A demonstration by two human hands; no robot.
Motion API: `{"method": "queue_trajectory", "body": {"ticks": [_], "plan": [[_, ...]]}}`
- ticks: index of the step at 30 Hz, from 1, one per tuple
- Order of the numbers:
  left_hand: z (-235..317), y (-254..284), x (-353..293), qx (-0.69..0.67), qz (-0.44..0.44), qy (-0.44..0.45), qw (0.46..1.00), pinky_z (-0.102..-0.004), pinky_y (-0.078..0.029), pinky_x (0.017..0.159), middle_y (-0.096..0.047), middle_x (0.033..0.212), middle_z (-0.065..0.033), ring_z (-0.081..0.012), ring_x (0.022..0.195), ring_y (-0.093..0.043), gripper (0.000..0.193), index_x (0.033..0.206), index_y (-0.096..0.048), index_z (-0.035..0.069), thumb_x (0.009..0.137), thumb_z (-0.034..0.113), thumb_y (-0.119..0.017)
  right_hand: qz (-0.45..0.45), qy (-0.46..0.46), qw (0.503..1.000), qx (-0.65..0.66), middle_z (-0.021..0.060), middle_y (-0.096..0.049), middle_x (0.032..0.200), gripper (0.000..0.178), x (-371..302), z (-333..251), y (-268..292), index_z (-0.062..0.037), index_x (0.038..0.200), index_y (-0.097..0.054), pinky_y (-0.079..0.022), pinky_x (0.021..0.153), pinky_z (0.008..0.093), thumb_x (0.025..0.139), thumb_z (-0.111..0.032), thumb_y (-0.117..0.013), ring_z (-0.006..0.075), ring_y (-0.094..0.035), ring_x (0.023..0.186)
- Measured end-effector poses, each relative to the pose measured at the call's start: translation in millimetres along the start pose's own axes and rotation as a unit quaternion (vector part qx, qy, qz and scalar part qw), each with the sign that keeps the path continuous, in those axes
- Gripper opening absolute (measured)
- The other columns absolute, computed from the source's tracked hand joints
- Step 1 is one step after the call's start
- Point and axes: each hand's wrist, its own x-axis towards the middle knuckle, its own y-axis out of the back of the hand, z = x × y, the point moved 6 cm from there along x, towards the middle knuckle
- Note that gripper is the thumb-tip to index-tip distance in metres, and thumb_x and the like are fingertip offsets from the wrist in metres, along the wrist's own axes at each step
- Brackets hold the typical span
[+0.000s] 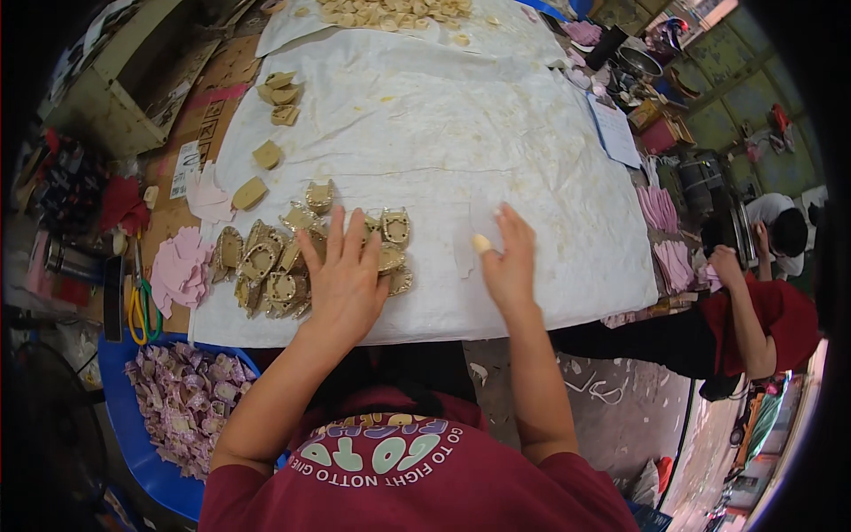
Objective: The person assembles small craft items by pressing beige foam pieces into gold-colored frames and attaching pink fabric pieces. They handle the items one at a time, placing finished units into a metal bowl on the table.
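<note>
My left hand (341,275) lies with spread fingers over a pile of small beige-gold pieces (282,288). They are curved, with studded, shiny rims, and some are partly hidden under my fingers. My right hand (511,266) is held over the white cloth to the right of the pile, thumb and fingers apart. Its thumb tip wears a pale yellow cover. Beside that thumb, a thin, whitish, see-through strip (466,253) shows faintly against the cloth; whether my fingers touch it, I cannot tell.
Loose beige pieces (267,154) lie farther left, and a heap of pale pieces (399,12) is at the far edge. Pink scraps (182,270) and scissors (139,310) lie left. A blue tub (133,434) holds wrapped pieces. A clipboard (614,131) lies right; a co-worker (762,324) sits beyond.
</note>
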Motion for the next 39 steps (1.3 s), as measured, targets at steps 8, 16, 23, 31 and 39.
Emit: {"method": "queue_trajectory", "body": {"ticks": [8, 16, 23, 31, 39], "plan": [[8, 19, -1, -0.112, -0.014, -0.025, 0.993, -0.0686, -0.004, 0.106, -0.023, 0.149, -0.0204, -0.0391, 0.141, -0.015, 0.077, 0.138, -0.039, 0.003, 0.075, 0.032, -0.074, 0.051, -0.138, 0.983, 0.112, 0.0148, -0.061, 0.114, 0.026, -16, 72, 5, 0.0015, 0.106, -0.061, -0.044, 0.091, 0.0333, 0.082, 0.003, -0.053, 0.028, -0.054, 0.111], [-11, 28, 14, -0.59, -0.1, 0.151, 0.787, -0.0339, -0.045, 0.091, -0.061, 0.118, -0.0116, -0.0197, 0.109, -0.057, 0.046, 0.121, -0.058, 0.0, 0.086, 0.029, -0.067, -0.1, 0.103, 0.946, 0.291, 0.0131, -0.063, 0.106, 0.021, 42, -101, 17, 0.0012, 0.099, -0.059, -0.047, 0.085, 0.0316, 0.08, 0.005, -0.05, 0.0268, -0.061, 0.095], [-120, 53, 5, -0.74, 0.037, 0.294, 0.603, -0.0332, -0.059, 0.074, -0.062, 0.114, -0.0157, -0.0226, 0.097, -0.065, 0.037, 0.121, -0.054, -0.002, 0.094, 0.023, -0.056, -0.233, 0.17, 0.895, 0.341, 0.015, -0.065, 0.102, 0.014, 87, -169, -61, -0.001, 0.096, -0.059, -0.048, 0.078, 0.0385, 0.083, -0.005, -0.056, 0.0319, -0.062, 0.089], [-246, 24, 26, -0.76, 0.188, 0.401, 0.476, -0.0507, -0.044, 0.096, -0.058, 0.117, -0.0182, -0.0317, 0.107, -0.058, 0.036, 0.125, -0.052, 0.008, 0.099, 0.032, -0.044, -0.26, 0.097, 0.958, 0.067, 0.0203, -0.065, 0.095, 0.036, 149, -221, -225, -0.0004, 0.099, -0.065, -0.05, 0.077, 0.0434, 0.077, -0.029, -0.067, 0.0346, -0.064, 0.091], [-247, -2, 32, -0.744, 0.121, 0.429, 0.498, -0.0491, -0.037, 0.099, -0.057, 0.116, -0.0107, -0.0277, 0.111, -0.052, 0.038, 0.128, -0.053, 0.015, 0.1, 0.039, -0.043, -0.399, -0.218, 0.795, 0.401, 0.0095, -0.065, 0.086, 0.037, 174, -165, -262, -0.0007, 0.111, -0.058, -0.053, 0.071, 0.0325, 0.08, -0.019, -0.065, 0.0218, -0.066, 0.088]]}}
